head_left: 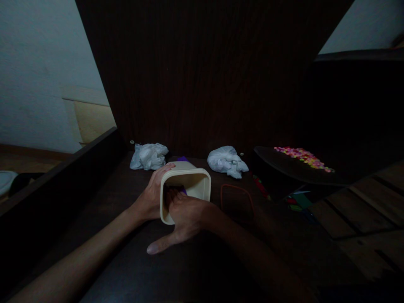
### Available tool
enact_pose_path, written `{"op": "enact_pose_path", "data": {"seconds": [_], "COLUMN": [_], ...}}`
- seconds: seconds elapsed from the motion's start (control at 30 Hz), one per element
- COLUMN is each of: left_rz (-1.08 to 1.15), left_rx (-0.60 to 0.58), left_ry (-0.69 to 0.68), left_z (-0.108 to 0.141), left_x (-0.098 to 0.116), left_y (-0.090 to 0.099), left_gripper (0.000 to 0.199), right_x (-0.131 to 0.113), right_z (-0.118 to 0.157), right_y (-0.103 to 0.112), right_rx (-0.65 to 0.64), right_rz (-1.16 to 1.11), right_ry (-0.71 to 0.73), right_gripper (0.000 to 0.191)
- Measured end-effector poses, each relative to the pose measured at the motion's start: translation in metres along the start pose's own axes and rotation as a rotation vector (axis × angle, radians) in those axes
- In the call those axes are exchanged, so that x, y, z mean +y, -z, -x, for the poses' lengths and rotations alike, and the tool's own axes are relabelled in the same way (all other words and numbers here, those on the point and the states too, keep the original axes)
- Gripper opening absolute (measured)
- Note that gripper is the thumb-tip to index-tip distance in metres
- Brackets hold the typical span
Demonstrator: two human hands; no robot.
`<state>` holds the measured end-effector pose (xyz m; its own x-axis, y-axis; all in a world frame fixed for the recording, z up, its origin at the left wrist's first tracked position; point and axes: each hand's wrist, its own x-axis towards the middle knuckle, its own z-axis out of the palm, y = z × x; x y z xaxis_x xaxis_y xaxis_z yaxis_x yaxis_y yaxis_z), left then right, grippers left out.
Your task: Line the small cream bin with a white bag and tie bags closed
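Cream container (pixel 202 183), tilted, mouth facing the wearer: uncovered, the work inside it apparently unfinished. Left hand (pixel 154 191) clasps its left wall; right hand (pixel 187 210) reaches inside near a purple item (pixel 184 190), its grip hidden. Behind the container, 2 white bags (pixel 150 156); to its right, a reddish frame (pixel 236 186).

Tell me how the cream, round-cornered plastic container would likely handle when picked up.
Probably stiff: the cream container has an even, undented rim, with the left hand against its side. Likely light for its size, being hollow, with fingers of the right hand inside.
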<state>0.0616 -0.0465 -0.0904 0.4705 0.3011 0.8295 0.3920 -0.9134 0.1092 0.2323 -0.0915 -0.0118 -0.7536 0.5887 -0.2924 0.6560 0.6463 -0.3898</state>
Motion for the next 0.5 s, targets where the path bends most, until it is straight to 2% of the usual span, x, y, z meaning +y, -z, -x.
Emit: {"op": "enact_pose_path", "data": {"seconds": [0.07, 0.1, 0.2, 0.37, 0.5], "left_rz": [0.015, 0.019, 0.027, 0.055, 0.061], "left_rx": [0.003, 0.002, -0.007, -0.029, -0.025], "left_ry": [-0.009, -0.017, -0.025, -0.016, -0.028], "left_z": [0.0, 0.0, 0.0, 0.001, 0.001], "left_x": [-0.001, -0.002, -0.002, -0.002, -0.003], "left_y": [0.0, 0.0, 0.0, 0.0, -0.001], "left_gripper": [0.094, 0.095, 0.096, 0.101, 0.105], "right_x": [-0.004, -0.006, -0.011, -0.014, -0.011], "right_z": [0.016, 0.024, 0.044, 0.053, 0.042], "right_y": [0.001, 0.001, -0.001, -0.011, -0.015], "right_rx": [0.031, 0.042, 0.107, 0.185, 0.184], "right_rz": [-0.063, -0.086, -0.052, 0.222, 0.268], "right_ry": [-0.01, -0.004, 0.031, 0.115, -0.125], "right_gripper": [0.128, 0.122, 0.086, 0.04, 0.029]}}
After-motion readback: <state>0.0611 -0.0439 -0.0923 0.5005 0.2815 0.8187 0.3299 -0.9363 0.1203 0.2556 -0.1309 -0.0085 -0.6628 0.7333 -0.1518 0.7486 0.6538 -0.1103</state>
